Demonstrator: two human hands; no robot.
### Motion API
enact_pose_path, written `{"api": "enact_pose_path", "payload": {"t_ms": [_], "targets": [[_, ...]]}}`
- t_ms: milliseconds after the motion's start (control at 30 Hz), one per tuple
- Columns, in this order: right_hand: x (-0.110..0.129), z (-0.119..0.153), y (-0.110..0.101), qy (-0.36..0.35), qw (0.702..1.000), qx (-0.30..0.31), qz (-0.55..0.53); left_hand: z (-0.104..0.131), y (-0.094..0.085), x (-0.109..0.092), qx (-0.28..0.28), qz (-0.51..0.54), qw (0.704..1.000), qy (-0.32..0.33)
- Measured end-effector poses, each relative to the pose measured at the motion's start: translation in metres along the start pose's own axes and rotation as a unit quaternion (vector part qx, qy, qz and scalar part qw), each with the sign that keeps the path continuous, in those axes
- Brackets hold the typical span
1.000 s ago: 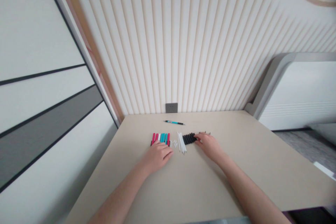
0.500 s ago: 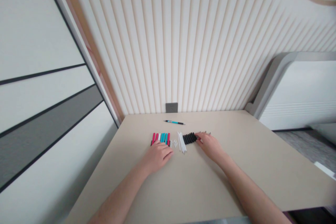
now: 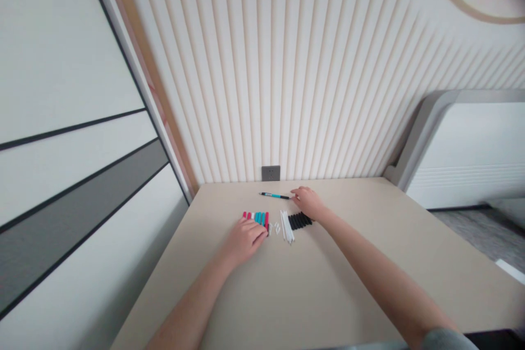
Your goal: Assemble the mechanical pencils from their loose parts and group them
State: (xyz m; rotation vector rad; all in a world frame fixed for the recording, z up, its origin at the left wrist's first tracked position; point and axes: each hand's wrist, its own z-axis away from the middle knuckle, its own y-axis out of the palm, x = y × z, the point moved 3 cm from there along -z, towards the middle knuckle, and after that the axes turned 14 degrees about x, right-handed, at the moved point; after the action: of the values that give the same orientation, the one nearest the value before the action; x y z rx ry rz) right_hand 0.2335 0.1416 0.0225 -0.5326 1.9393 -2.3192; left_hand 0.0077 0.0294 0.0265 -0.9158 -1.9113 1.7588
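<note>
My left hand (image 3: 245, 238) lies low over the near ends of a row of pink, white and teal pen barrels (image 3: 257, 217), its fingers loosely bent and holding nothing I can see. My right hand (image 3: 307, 201) is at the back of the table, thumb and fingers apart beside the right end of a blue and black pen (image 3: 274, 196). Whether a fingertip touches the pen is hard to tell. Below that hand is a row of short black tubes (image 3: 299, 221), partly covered by it. White thin refills (image 3: 287, 227) lie left of them, beside small white pieces (image 3: 277, 228).
The pale table (image 3: 262, 295) meets a ribbed wall panel (image 3: 254, 65) with a dark socket (image 3: 270, 173). A white and grey cabinet (image 3: 61, 202) stands on the left. To the right is a light headboard (image 3: 471, 142).
My right hand has moved from the right end of the black tubes back and leftward to the pen's end. The left hand stays over the barrels. The view has shifted slightly.
</note>
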Motion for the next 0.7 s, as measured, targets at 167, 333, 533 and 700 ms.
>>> {"api": "enact_pose_path", "payload": {"t_ms": [167,333,533,700], "targets": [[0.010,-0.022,0.007,0.009,1.000,0.016,0.003,0.006,-0.008,0.018,-0.050,0.011,0.997,-0.049],[0.010,-0.006,0.002,0.014,1.000,-0.009,-0.005,0.009,-0.013,0.030,-0.138,0.040,0.983,-0.111],[0.021,0.058,0.004,-0.138,0.978,-0.046,-0.149,0.006,-0.008,0.027,-0.170,0.063,0.977,-0.109],[0.022,0.092,0.024,-0.177,0.947,-0.067,-0.259,0.002,-0.003,0.016,-0.119,0.059,0.989,-0.060]]}}
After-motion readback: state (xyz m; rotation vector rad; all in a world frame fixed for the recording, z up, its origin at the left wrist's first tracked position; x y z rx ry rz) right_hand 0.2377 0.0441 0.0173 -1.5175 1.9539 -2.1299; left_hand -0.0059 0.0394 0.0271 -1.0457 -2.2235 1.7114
